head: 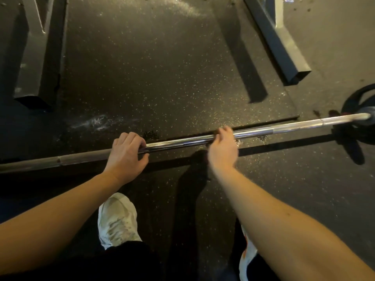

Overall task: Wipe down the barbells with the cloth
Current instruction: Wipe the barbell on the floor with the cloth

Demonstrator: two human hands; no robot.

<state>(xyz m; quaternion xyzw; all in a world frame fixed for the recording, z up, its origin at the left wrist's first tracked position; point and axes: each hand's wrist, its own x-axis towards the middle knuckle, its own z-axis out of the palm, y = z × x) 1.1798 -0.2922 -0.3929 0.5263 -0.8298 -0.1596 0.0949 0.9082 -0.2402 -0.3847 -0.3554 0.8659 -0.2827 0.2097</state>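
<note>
The left grip point(126, 153), a bare hand, is clenched round the barbell point(178, 141), with the fingers curled over the top and the thumb on the near side. The right grip point(223, 148) grasps the same bar further to the right, its fingers hooked over it. A short free piece of shaft lies between the two grips.

The barbell lies low across the floor point(304, 189), just beside the near edge of a speckled rubber mat point(162, 67). The seam of the mat runs almost parallel to the bar. I cannot tell if the bar rests on the floor or is lifted a little.

Beyond the bar the mat is open between the left frame foot point(30, 57) and the right frame foot point(284, 51), both grey steel. On the near side a white shoe point(117, 220) stands on the dark floor, near the left grip.

The shaft is bright chrome between the grips. It turns paler toward the dark weight plate point(350, 104) at the right end. Left of the left grip it looks dull grey.
</note>
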